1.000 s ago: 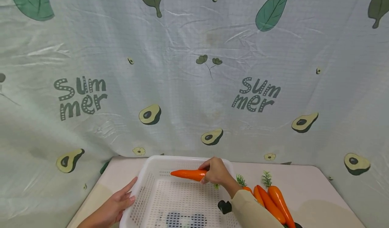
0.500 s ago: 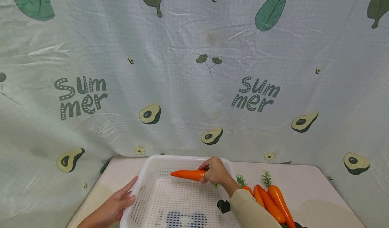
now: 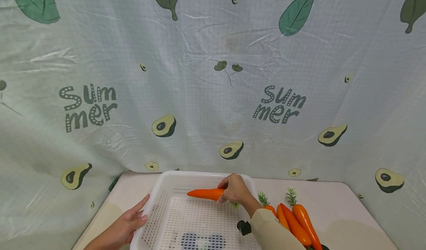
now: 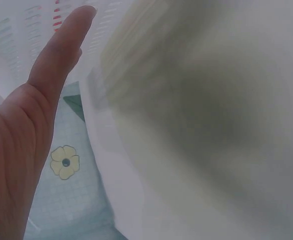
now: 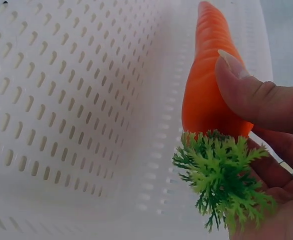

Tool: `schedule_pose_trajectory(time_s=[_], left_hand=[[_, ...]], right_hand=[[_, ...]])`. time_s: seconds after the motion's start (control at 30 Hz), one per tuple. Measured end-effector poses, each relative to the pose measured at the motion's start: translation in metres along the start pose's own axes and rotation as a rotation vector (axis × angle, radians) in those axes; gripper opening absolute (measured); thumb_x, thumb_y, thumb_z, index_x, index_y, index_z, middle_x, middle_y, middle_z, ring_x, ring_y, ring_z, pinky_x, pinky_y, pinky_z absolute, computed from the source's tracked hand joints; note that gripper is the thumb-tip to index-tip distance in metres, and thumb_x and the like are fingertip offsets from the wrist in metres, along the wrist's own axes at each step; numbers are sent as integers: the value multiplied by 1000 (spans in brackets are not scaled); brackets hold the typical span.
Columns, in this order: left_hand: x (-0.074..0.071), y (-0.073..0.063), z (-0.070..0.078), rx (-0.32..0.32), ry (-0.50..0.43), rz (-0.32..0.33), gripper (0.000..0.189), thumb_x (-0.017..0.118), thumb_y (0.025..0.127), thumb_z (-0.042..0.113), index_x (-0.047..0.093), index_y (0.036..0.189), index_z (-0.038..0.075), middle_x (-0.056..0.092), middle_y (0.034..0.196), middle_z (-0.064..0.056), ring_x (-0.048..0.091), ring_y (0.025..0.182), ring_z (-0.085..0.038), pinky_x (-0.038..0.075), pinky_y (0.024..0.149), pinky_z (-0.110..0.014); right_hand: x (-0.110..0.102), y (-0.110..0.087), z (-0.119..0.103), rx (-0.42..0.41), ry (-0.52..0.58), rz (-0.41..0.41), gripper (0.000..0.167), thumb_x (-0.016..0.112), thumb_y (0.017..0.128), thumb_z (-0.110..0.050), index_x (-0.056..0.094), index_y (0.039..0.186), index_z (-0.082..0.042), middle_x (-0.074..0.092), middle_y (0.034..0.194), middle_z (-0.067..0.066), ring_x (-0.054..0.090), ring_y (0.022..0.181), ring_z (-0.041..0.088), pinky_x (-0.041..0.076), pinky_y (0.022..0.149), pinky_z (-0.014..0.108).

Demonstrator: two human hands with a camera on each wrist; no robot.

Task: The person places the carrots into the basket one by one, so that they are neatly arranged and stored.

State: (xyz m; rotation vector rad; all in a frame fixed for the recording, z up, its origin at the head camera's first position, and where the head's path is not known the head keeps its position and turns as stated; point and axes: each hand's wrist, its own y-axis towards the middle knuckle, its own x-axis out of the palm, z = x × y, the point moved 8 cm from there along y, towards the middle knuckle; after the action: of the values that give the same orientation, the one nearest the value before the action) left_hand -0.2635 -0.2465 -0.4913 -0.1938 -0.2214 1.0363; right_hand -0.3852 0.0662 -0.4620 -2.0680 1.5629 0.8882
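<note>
A bright orange carrot (image 3: 205, 194) with a green leafy top (image 5: 221, 175) lies across the far end of a white perforated plastic basket (image 3: 196, 215). My right hand (image 3: 235, 189) grips it near its leafy end, thumb (image 5: 251, 97) on one side and fingers behind. The carrot's tip points left. Against the basket's left wall rests my left hand (image 3: 124, 225), its fingers extended along the outside. In the left wrist view a straight finger (image 4: 61, 47) shows beside the slotted wall; the rest of that hand is largely out of frame.
Several more carrots (image 3: 303, 220) with green tops lie on the pale table (image 3: 336, 205) right of the basket, partly behind the right sleeve (image 3: 271, 229). Behind the table hangs a printed curtain (image 3: 199, 131). A black wrist device (image 3: 244, 227) sits at the right forearm.
</note>
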Motion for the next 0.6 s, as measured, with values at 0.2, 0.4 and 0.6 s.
schedule_pose_trajectory(time_s=[0.2,0.4,0.6], left_hand=[[-1,0,0,4,1,-3,86,48,112,24,-21,161,9,21,165,-39,63,124,-22,57,101,-57],[2,0,1,30,-21,-53,84,44,113,23,-25,158,8,17,165,-39,61,127,-22,56,103,-57],[1,0,0,22,-13,-31,85,45,113,23,-24,159,8,12,165,-41,61,127,-23,55,103,-58]], right_hand=[[-1,1,4,53,-11,12,33,96,64,-1,81,94,-1,78,91,9,65,79,19,63,74,36],[-1,1,8,111,-10,22,32,96,64,-1,81,92,-1,78,90,9,65,78,21,63,73,36],[2,2,11,107,-18,9,32,97,64,-1,81,92,-1,78,89,8,65,78,20,63,72,35]])
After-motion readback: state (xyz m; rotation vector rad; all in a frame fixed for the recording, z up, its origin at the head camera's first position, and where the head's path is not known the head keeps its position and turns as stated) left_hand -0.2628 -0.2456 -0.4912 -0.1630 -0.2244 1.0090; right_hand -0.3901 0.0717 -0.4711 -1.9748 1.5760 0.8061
